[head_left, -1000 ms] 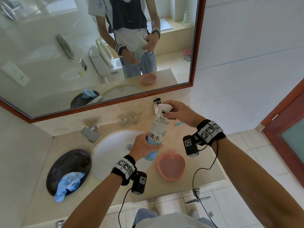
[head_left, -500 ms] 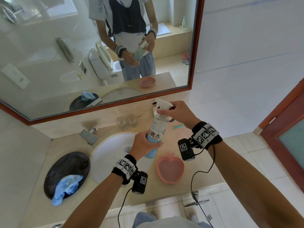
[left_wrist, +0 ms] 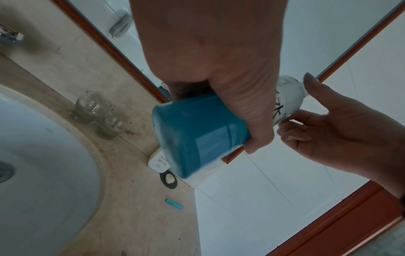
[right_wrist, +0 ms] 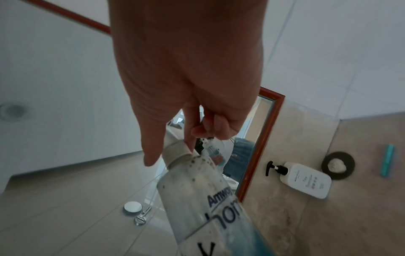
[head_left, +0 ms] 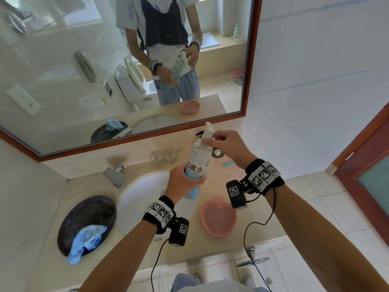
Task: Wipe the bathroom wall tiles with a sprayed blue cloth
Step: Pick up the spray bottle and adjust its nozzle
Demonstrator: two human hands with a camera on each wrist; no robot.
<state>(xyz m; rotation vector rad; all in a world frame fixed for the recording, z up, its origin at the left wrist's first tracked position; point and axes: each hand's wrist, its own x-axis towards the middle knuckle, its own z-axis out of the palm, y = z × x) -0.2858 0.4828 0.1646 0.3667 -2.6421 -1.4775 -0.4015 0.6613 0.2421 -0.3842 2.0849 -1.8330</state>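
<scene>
blue cloth (head_left: 86,239) overhangs dish rim; left hand (head_left: 182,182) grips bottle (head_left: 196,165), right hand (head_left: 226,146) pinches nozzle.

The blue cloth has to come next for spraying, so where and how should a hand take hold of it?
Judging by its pose, pinch the raised, bunched folds at the middle of the blue cloth, coming from above. It lies crumpled in the dark round basin, one corner draped over the near rim, so the edges lie flat while the bunched folds stand up.
</scene>
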